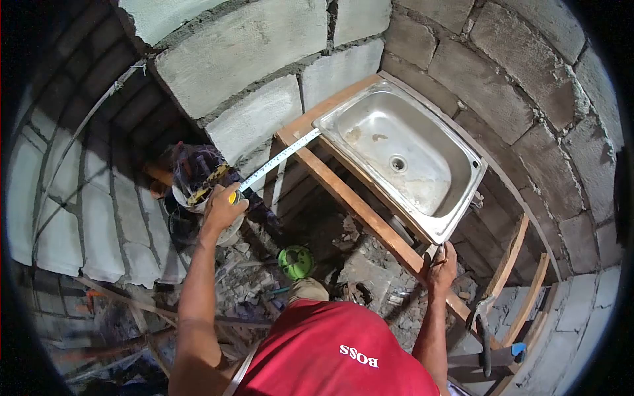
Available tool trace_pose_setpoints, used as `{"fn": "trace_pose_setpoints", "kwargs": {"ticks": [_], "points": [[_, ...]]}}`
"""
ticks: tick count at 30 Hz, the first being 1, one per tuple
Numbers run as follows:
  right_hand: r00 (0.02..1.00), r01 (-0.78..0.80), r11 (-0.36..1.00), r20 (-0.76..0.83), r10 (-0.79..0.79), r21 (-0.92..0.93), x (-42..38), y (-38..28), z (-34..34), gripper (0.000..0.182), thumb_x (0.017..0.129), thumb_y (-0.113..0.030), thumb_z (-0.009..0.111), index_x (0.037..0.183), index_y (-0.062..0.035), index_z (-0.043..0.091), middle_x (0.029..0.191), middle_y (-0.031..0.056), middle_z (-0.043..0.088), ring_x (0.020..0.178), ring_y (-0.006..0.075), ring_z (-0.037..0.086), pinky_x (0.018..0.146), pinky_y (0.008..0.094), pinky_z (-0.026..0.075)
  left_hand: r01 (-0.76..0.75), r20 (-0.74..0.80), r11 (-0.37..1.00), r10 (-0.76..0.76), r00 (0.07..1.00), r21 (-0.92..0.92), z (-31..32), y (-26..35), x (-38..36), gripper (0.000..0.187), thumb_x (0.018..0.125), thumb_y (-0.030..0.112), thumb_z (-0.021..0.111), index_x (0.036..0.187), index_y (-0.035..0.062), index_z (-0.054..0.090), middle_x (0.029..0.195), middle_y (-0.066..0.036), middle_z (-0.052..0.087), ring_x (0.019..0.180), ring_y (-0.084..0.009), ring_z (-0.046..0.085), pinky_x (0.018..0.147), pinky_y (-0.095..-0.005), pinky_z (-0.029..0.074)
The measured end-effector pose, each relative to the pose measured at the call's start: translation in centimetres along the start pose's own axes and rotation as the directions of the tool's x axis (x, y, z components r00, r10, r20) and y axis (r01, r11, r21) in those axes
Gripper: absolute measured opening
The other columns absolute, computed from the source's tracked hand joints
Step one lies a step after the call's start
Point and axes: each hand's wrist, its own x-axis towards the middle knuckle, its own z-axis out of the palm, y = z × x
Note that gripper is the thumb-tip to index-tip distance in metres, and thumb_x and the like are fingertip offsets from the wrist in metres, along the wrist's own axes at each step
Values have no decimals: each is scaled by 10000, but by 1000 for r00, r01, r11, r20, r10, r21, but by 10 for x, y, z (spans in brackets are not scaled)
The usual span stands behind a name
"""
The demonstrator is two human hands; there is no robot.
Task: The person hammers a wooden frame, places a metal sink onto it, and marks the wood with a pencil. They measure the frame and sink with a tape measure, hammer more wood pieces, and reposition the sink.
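My left hand (223, 210) is closed around a tape measure (235, 197) with a bit of yellow on its case. Its white blade (281, 157) stretches up to the left corner of a stainless steel sink (406, 152), above the end of the wooden frame. The sink rests on that frame, its drain hole facing up. At the sink's near corner is my right hand (441, 267), fingers curled by the rim and the front wooden beam (363, 208). Whatever lies between those fingers is too small to make out.
Block walls (244, 59) enclose the corner. Rubble (389, 290) covers the floor, with a green round object (296, 262) on it. A dark-handled tool (483, 323) hangs at the frame's right part. A filled bucket (188, 195) stands beyond my left hand.
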Motion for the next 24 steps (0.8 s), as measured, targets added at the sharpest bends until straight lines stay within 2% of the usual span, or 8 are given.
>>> {"fn": "trace_pose_setpoints", "kwargs": {"ticks": [2, 5, 11, 13, 17, 19, 23, 24], "points": [[998, -58, 997, 19, 57, 42, 1, -4, -2, 322, 1026, -197, 561, 1297, -25, 591, 1264, 215, 639, 1163, 382, 627, 978, 415, 490, -6, -9, 1000, 6, 1000, -19, 6, -5, -2, 599, 788, 349, 758, 1305, 68, 645, 1056, -219, 616, 1012, -385, 608, 894, -449, 482], [999, -44, 998, 19, 44, 37, 1, -2, -3, 324, 1032, -212, 560, 1282, -8, 595, 1268, 224, 635, 1169, 374, 627, 984, 410, 485, -21, -15, 998, 21, 1000, -52, 14, -9, -5, 593, 785, 341, 763, 1290, 51, 648, 1020, -211, 610, 977, -380, 610, 869, -452, 483], [1000, 0, 1000, 6, 0, -3, 2, 5, -1, 317, 1039, -221, 550, 1253, 4, 609, 1274, 223, 633, 1182, 375, 618, 1001, 421, 480, -20, -56, 997, 16, 998, -75, 26, -19, -6, 589, 788, 304, 779, 1305, 61, 637, 1048, -195, 583, 1016, -356, 579, 918, -437, 459], [1000, 11, 1000, 8, -11, 20, 2, 14, 1, 323, 1042, -231, 545, 1252, 5, 609, 1273, 219, 633, 1181, 375, 615, 1006, 423, 478, -50, -106, 997, 43, 993, -67, 24, -15, -9, 573, 781, 298, 776, 1270, 24, 652, 1016, -208, 613, 970, -367, 614, 857, -445, 485], [1000, 21, 998, 8, -22, 62, 4, 14, 2, 350, 1052, -273, 530, 1248, 6, 611, 1266, 212, 629, 1179, 371, 609, 1013, 423, 471, -48, -90, 995, 39, 995, -92, 23, -18, -8, 578, 784, 303, 779, 1268, 15, 650, 1009, -208, 613, 964, -365, 615, 853, -444, 485], [1000, -4, 998, 22, 2, 58, 5, 9, 0, 358, 1055, -285, 522, 1248, 3, 613, 1265, 211, 626, 1180, 369, 608, 1011, 422, 470, -30, -42, 994, 26, 999, -102, 19, -15, -8, 590, 788, 295, 778, 1305, 53, 631, 1036, -191, 591, 1008, -351, 582, 915, -435, 460], [999, -16, 999, 34, 15, 40, 8, 4, -5, 371, 1061, -310, 508, 1247, -8, 618, 1258, 207, 625, 1175, 362, 608, 1003, 415, 470, -41, -54, 998, 38, 998, -53, 20, -12, -4, 599, 794, 300, 774, 1322, 62, 621, 1049, -191, 593, 1018, -356, 583, 916, -442, 461], [999, -17, 999, 35, 15, 40, 8, 5, -5, 371, 1061, -310, 508, 1247, -8, 618, 1258, 207, 625, 1175, 362, 608, 1003, 415, 470, -41, -62, 998, 38, 997, -38, 18, -7, -4, 586, 793, 300, 776, 1303, 51, 633, 1030, -197, 603, 990, -367, 598, 883, -447, 475]]}}
